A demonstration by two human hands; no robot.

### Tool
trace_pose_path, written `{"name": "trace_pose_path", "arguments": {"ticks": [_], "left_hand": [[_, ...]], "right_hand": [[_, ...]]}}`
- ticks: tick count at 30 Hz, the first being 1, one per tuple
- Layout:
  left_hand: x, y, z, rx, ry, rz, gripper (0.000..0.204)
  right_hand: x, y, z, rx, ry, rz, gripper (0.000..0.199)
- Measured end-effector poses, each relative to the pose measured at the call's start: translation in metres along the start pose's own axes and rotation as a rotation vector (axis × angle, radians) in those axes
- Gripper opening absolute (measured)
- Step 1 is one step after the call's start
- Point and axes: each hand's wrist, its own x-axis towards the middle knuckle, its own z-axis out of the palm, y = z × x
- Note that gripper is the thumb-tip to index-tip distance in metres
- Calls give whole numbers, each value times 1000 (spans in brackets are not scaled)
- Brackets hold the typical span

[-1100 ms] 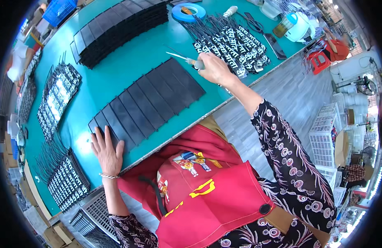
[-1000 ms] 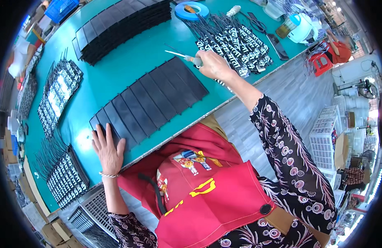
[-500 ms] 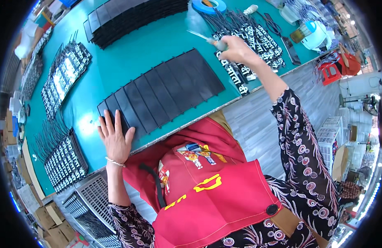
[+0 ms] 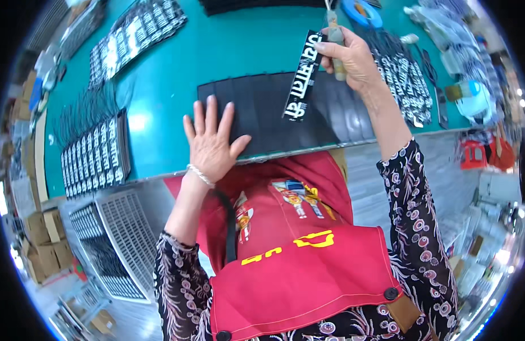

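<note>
Hands at work over a green desk [image 4: 160, 133]: the person's left hand [image 4: 212, 150], fingers spread and gripping nothing, lies palm down on the left part of a row of flat black panels [image 4: 257, 108] near the desk's front edge. The right hand [image 4: 354, 59] is closed, pinching the upper end of a black strip with white lettering [image 4: 300, 85] between thumb and fingers while also gripping a slim tool [image 4: 335, 35] with a pale handle, its metal end pointing away from the wearer. The strip slants down in front of the panels; whether its lower end touches them cannot be told from this angle.

Just right of the panels, partly behind the right forearm, spreads a heap of similar lettered strips [image 4: 407, 85]. Beyond the right hand sits a blue ring-shaped roll [image 4: 363, 12], with a small white spool [image 4: 409, 38] nearer the heap. Two more batches of lettered strips, a far one [image 4: 138, 38] and a near one [image 4: 97, 156], lie on the desk's left side. Below the near batch, a white slatted crate [image 4: 131, 238] stands under the desk's edge, beside the wearer's red apron [image 4: 296, 273].
</note>
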Motion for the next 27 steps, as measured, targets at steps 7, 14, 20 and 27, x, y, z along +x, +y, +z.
{"name": "trace_pose_path", "arguments": {"ticks": [7,14,20,27], "left_hand": [[-48,-69,-15,-297,174,-19,63],[-94,-93,-21,-325,204,-121,50],[-108,-98,-24,-359,243,-147,45],[-116,-92,-26,-333,181,-130,49]], "right_hand": [[24,38,151,-94,-203,-66,42],[28,42,239,-131,-240,38,24],[17,79,261,-175,-390,-123,28],[15,90,260,-317,-397,-29,35]]}}
